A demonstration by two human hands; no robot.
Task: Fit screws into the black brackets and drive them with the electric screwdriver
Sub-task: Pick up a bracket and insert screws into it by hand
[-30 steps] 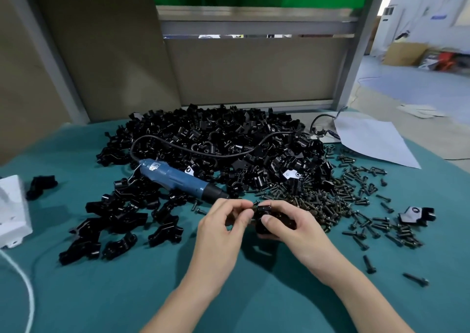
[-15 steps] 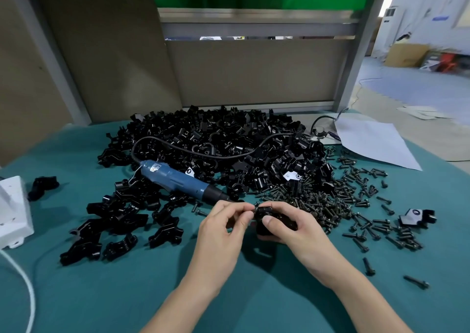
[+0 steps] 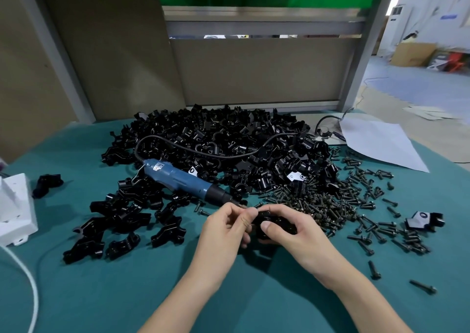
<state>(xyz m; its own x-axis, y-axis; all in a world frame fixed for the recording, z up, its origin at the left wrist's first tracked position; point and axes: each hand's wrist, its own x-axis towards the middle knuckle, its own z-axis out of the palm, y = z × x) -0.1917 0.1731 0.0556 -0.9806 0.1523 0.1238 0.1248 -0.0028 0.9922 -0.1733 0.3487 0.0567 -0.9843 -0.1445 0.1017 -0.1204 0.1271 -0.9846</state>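
Fingers and thumb of the right hand curl round a black bracket, with the thumb pressed across its near face and the palm cupping it from the right. The left hand meets it from the other side. Its thumb and forefinger are pinched together at the bracket's upper left corner and its other fingers are curled under. Whether a screw sits between those tips is too small to tell. The bracket is held between the two hands, at the near middle of the teal table cover.

Just beyond the left hand's knuckles lies the electric screwdriver. Its blue body is angled, and its black nose points toward the hands and almost touches them. Its dark cord loops back over the big pile of brackets that fills the far middle of the table.

To the right of the hands, close by the right wrist, spreads the heap of screws, thinning into loose ones toward the table's right edge. A smaller cluster of brackets lies left of the hands, apart from the main pile.

Farther out:
- a labelled bracket lies alone at the right
- a sheet of paper lies at the far right
- a single bracket sits beside a white box at the left edge
- a white cable curves below the box
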